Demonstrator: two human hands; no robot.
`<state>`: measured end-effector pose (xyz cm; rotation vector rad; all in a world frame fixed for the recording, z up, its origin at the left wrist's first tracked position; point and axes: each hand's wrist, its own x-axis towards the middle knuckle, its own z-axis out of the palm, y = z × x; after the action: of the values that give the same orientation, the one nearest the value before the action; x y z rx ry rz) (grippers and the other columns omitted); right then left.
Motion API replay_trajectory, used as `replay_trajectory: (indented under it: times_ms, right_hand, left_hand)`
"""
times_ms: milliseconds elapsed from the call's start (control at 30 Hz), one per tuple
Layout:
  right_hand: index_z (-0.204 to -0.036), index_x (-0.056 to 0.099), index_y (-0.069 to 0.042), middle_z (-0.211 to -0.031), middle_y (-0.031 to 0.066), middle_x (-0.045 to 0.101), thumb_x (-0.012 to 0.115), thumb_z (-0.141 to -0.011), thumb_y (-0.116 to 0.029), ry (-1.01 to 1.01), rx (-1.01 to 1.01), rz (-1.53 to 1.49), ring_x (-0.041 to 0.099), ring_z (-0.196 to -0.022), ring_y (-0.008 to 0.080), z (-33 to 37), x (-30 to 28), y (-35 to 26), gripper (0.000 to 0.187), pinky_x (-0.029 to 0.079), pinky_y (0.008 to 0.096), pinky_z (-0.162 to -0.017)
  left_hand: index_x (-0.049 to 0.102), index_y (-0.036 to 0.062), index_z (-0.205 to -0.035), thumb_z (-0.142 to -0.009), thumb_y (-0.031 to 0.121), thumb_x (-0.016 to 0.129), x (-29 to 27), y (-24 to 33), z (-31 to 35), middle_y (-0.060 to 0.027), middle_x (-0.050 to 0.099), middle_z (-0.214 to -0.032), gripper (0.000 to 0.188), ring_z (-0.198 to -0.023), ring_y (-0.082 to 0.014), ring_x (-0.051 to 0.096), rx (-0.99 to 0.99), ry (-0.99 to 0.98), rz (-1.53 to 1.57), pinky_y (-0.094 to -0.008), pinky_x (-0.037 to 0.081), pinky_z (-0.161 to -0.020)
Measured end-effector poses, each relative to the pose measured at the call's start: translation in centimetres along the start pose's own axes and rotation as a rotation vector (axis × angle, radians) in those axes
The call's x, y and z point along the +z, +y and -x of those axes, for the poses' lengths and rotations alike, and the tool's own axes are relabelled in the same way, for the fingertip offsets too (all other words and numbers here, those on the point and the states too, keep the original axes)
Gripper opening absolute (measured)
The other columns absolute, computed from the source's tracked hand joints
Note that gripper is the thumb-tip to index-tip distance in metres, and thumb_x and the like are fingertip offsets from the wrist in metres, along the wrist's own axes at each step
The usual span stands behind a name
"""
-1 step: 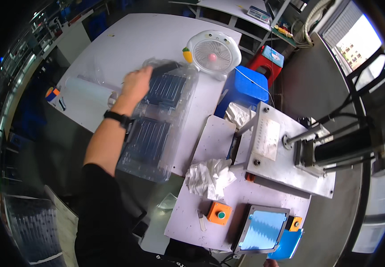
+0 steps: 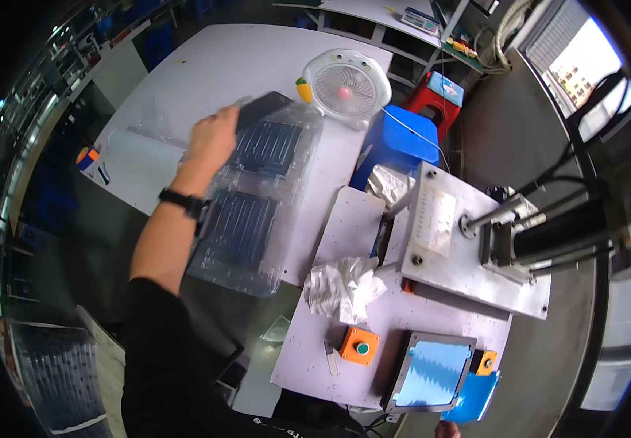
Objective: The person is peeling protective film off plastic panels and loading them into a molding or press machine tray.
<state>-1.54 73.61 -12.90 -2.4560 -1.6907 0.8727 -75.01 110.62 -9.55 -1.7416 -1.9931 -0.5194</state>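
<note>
My left hand [image 2: 215,139] grips the edge of a dark flat panel [image 2: 263,109], tilted up over the far end of a clear plastic tray [image 2: 290,226]. Dark ribbed areas, one far [image 2: 270,148] and one near [image 2: 234,228], show in the tray's two compartments. Only a small part of my right hand [image 2: 447,429] shows at the lower edge. Its closed fingers are at the corner of a glossy blue sheet [image 2: 476,400], which sticks out past the table edge. Beside that sheet lies a dark frame [image 2: 403,365] with a blue reflective panel [image 2: 432,372] in it.
A metal press [image 2: 469,248] stands right, with an orange button box [image 2: 359,346] and crumpled white wrapping [image 2: 345,290] before it. Beyond are a white fan [image 2: 345,87], a blue stool [image 2: 399,142] and a red stool [image 2: 436,102]. A plastic roll [image 2: 144,152] lies left.
My left hand has moved slightly left, and the dark panel has come further up out of the tray with it. My right hand shows slightly more at the lower edge.
</note>
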Motion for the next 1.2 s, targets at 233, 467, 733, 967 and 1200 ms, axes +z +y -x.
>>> replay_trajectory:
  times_ms: [233, 467, 733, 967, 1200]
  right_hand:
    - [-0.091, 0.063, 0.003, -0.071, 0.0142, 0.062, 0.06, -0.086, -0.005, 0.176, -0.334, -0.174, 0.061, -0.065, 0.0245, -3.6, -1.2, 2.2, 0.01, 0.048, 0.0335, -0.062]
    - [-0.127, 0.052, -0.004, -0.091, 0.0113, 0.065, 0.065, -0.088, -0.008, -0.095, -0.739, -0.753, 0.063, -0.078, 0.019, -8.1, -5.3, -7.2, 0.042, 0.05, 0.0302, -0.072]
    - [-0.127, 0.046, -0.006, -0.075, -0.0031, 0.051, 0.061, -0.09, -0.002, -0.472, -0.435, -1.136, 0.047, -0.068, 0.0045, -9.8, -2.8, 1.5, 0.04, 0.04, 0.0194, -0.061]
    - [-0.131, 0.042, 0.002, -0.131, 0.0272, 0.043, 0.079, -0.073, -0.028, 0.255, -0.798, -0.463, 0.043, -0.121, 0.0449, -7.6, -5.6, 2.4, 0.076, 0.036, 0.0465, -0.102]
    - [-0.126, 0.057, -0.016, -0.144, 0.0199, 0.034, 0.077, -0.072, -0.036, 0.256, -1.034, -0.071, 0.026, -0.131, 0.051, -7.8, -5.4, -0.3, 0.061, 0.023, 0.0597, -0.108]
  left_hand:
    - [0.057, 0.0007, -0.101, -0.095, 0.013, 0.053, -15.8, 7.8, 12.4, -0.0024, 0.056, -0.077, 0.014, -0.066, -0.011, 0.052, -0.458, 0.003, 0.69, -0.0258, 0.041, -0.061]
    - [0.054, -0.0046, -0.118, -0.097, 0.01, 0.051, -22.5, 32.1, 28.1, -0.0045, 0.063, -0.104, 0.026, -0.093, -0.0078, 0.057, -0.795, -0.322, 1.46, -0.0218, 0.045, -0.084]
    - [0.052, -0.0025, -0.113, -0.1, 0.013, 0.044, -18.6, 48.5, 34.3, -0.0024, 0.06, -0.098, 0.023, -0.086, -0.0065, 0.053, -0.762, -0.444, 1.423, -0.0231, 0.044, -0.078]
    - [0.046, 0.0038, -0.113, -0.098, 0.01, 0.047, -19.9, 53.8, 33.9, -0.006, 0.057, -0.104, 0.017, -0.09, -0.0137, 0.058, -0.934, -0.186, 1.536, -0.0301, 0.049, -0.078]
    - [0.049, 0.0079, -0.118, -0.091, 0.001, 0.052, -21.7, 56.4, 35.0, -0.0086, 0.058, -0.116, 0.028, -0.1, -0.0225, 0.063, -1.173, -0.405, 2.109, -0.036, 0.054, -0.081]
